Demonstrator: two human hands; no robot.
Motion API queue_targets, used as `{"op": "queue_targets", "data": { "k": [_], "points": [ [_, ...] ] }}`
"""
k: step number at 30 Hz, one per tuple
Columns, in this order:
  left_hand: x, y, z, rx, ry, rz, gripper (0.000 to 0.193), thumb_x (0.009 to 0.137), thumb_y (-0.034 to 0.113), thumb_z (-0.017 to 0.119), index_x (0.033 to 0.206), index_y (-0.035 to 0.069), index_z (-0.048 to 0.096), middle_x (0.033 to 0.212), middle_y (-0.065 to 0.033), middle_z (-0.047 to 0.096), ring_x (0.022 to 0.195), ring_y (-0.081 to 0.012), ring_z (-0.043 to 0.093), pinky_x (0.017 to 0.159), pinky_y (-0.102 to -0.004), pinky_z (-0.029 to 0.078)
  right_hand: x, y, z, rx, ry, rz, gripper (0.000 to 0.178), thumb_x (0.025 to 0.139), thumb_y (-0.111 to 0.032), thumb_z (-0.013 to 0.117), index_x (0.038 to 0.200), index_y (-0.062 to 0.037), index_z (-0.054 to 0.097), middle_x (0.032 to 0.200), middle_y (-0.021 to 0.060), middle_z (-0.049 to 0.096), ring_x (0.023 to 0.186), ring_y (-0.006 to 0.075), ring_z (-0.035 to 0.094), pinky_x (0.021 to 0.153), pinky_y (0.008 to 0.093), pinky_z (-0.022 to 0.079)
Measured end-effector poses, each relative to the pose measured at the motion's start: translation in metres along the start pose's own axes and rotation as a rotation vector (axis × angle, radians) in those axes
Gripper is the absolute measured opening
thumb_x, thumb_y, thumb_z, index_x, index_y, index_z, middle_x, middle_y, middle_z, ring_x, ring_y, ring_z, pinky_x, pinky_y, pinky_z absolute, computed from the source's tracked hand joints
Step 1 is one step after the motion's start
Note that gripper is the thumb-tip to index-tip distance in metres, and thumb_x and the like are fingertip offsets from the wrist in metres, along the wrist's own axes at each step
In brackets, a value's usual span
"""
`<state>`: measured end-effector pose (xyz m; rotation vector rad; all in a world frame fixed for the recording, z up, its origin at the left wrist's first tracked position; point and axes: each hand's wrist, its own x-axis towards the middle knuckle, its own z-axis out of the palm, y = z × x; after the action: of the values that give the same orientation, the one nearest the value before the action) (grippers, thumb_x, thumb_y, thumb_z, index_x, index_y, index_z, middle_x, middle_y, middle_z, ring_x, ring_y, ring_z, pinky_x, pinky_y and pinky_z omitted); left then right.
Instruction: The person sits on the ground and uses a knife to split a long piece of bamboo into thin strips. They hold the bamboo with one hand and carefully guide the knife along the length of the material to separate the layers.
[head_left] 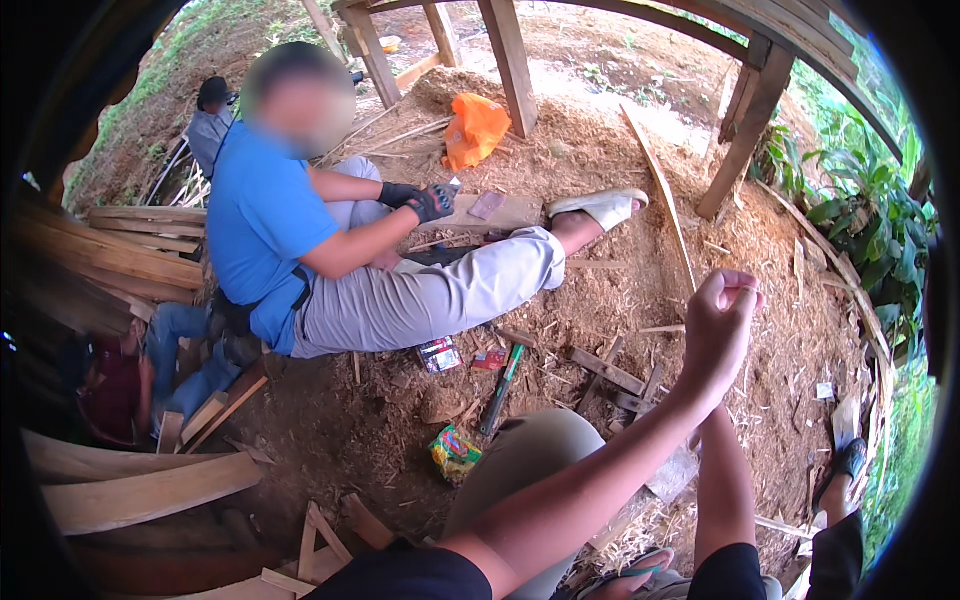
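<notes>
Wood shavings litter earthen ground; wooden posts stand.

One head-worn fisheye view looks from above and behind the hands, facing down and forward past them; the forearms come in close, while beyond the hands distance is hard to judge.
</notes>
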<state>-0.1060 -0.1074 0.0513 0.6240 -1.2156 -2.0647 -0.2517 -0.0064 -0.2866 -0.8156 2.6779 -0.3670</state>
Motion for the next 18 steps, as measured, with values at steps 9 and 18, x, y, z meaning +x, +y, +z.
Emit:
{"op": "queue_targets", "data": {
  "k": [9, 18],
  "points": [
    [-0.001, -0.026, -0.001, 0.25, -0.078, 0.065, 0.011, 0.088, 0.005, 0.064, 0.099, 0.0, 0.063, 0.091, -0.0096, 0.066, 0.068, -0.0101, 0.06, 0.057, -0.024, 0.05, -0.097, -0.043, -0.197, 0.419, -0.375, -0.13, 0.034, 0.094, -0.024, 0.057, 0.114, 0.0006, 0.07, 0.069, 0.0031, 0.06, 0.068, 0.0108, 0.054, 0.064, 0.0307, 0.045],
    [-0.048, -0.042, 0.016, 0.462, -0.184, 0.102, 0.012, 0.089, 0.014, 0.064, 0.098, 0.007, 0.068, 0.093, -0.0056, 0.071, 0.072, -0.0113, 0.064, 0.062, -0.0266, 0.052, -0.242, -0.025, -0.319, 0.404, -0.003, -0.149, 0.032, 0.087, -0.024, 0.075, 0.108, -0.0006, 0.072, 0.068, -0.0001, 0.06, 0.064, 0.0073, 0.051, 0.059, 0.0271, 0.041]
  ]
}}
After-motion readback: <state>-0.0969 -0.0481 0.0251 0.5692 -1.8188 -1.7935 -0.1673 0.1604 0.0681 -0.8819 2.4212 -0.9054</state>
